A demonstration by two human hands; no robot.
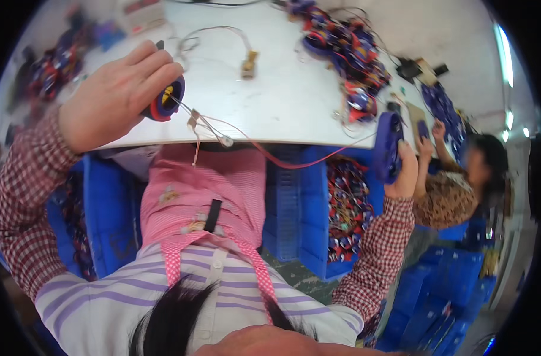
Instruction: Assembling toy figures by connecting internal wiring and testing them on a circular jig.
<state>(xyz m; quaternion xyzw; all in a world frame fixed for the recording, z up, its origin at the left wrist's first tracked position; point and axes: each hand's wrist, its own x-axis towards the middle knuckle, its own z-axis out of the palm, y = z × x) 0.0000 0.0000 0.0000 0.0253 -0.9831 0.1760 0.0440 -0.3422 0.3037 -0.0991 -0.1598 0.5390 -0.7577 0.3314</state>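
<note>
My left hand [119, 92] is closed around a purple and red plastic housing [165, 105] with a yellow piece inside, above the table's near left edge. A small dark tip shows above its fingers; what it belongs to is hidden. Thin wires [208, 121] trail from the housing, with a small round silvery disc [226, 141] among them. Red wires [294, 165] sag past the table edge toward the right. There my right hand [405, 169] grips a purple oval plastic shell [388, 148], held upright beside the table's right edge. The wires seem to reach this shell.
On the white table [270, 107] lies a small brass-coloured part [248, 64] with a wire. Heaps of purple and red parts [350, 53] lie far right and far left. Blue crates [315, 237] flank my lap, one filled with parts. A co-worker [451, 190] sits at right.
</note>
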